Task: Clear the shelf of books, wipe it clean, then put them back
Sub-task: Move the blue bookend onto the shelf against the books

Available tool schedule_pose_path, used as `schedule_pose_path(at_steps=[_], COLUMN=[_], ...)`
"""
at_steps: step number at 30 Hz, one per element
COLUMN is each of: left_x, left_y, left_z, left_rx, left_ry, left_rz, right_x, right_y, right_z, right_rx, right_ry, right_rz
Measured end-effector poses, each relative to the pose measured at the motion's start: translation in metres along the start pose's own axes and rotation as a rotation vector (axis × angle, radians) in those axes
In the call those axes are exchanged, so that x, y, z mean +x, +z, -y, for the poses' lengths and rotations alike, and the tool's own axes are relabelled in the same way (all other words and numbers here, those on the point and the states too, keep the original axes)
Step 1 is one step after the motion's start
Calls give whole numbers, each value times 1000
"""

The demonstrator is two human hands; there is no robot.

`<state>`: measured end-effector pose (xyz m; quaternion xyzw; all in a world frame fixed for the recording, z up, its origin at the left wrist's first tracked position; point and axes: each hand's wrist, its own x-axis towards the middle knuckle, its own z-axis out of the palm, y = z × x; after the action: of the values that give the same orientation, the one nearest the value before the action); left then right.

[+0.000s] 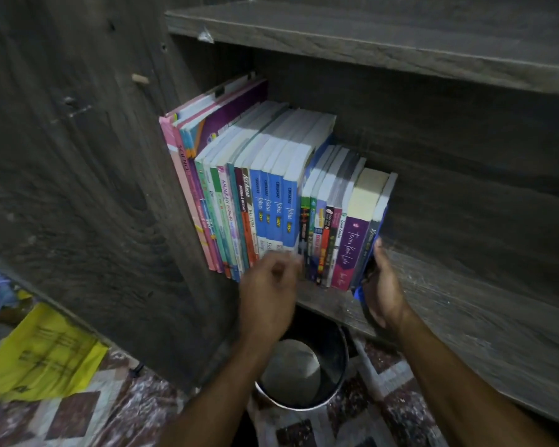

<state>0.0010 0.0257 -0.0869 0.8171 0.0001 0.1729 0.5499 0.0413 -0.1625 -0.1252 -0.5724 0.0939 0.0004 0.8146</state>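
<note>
Thumb up, right grip [383,287] clasps blue book [380,222].

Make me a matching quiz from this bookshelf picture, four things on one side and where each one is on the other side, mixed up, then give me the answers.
Things:
1. pink book
2. yellow paper
3. bucket
4. right hand

Places:
A. on the floor, far left
B. at the right end of the row of books, holding the blue book
C. at the left end of the row
D. on the floor, below the front edge of the shelf

Pairs: 1-C, 2-A, 3-D, 4-B
</note>
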Motion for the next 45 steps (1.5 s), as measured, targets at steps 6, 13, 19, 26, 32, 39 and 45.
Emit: schedule_pose_path(at_steps=[6, 13, 19, 26, 32, 39, 45], left_x=[52, 57, 52, 53, 17, 31, 25], left_y=[-69, -53, -56, -51, -17, 6, 10], left_z=[34, 41, 43, 37, 0, -1, -1], left_rx=[58, 68, -25, 54, -21, -23, -2], left_ry=[-62, -136, -112, -123, 14, -76, -94], left_rz=[-132, -255, -183, -267, 0, -37, -43], right_x=[10, 13, 10, 8, 5, 6, 7], right_y=[-3, -4, -3, -1, 2, 3, -1], right_z=[-1, -5, -5, -2, 2, -2, -3], right_rx=[31, 36, -9, -21, -34, -14, -2], right_ry=[-8, 2, -32, -27, -25, -14, -10], right_rz=[-15, -8, 3, 9, 5, -9, 7])
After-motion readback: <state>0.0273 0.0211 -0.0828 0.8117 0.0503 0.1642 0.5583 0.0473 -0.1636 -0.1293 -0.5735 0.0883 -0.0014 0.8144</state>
